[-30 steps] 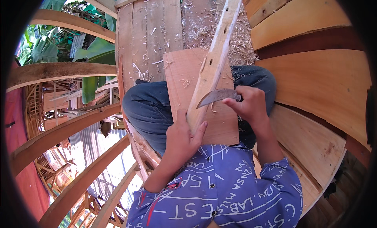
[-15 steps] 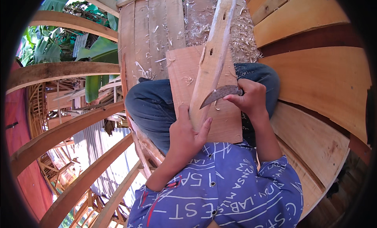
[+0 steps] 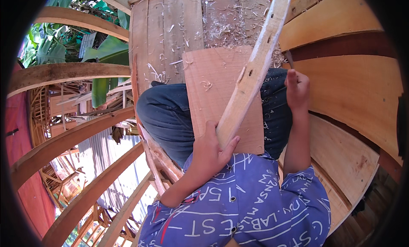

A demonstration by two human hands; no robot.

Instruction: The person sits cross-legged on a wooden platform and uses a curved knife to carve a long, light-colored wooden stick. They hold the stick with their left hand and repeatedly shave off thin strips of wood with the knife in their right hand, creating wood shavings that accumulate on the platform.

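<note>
My left hand (image 3: 211, 148) is wrapped round the near end of a long pale wooden bar (image 3: 245, 93) with several small holes along it. The bar slants away to the far right, across a flat wooden board (image 3: 199, 76) lying on my lap. Off to the right of the bar, my right hand (image 3: 298, 88) is closed on the handle of a curved knife (image 3: 289, 58). The blade points away from me, apart from the wood, and shows only edge-on. A curled shaving (image 3: 206, 84) rests on the board.
Wood shavings (image 3: 221, 27) litter the plank floor (image 3: 164, 42) ahead. A wall of wide orange-brown boards (image 3: 349, 83) rises close on my right. Curved wooden rails (image 3: 72, 76) stand along the left, with green leaves (image 3: 108, 53) and corrugated metal sheets (image 3: 102, 162) beyond.
My right hand has moved right and slightly away, lifting the knife off the bar. The bar's far end has swung to the right, while my left hand has shifted slightly right and nearer.
</note>
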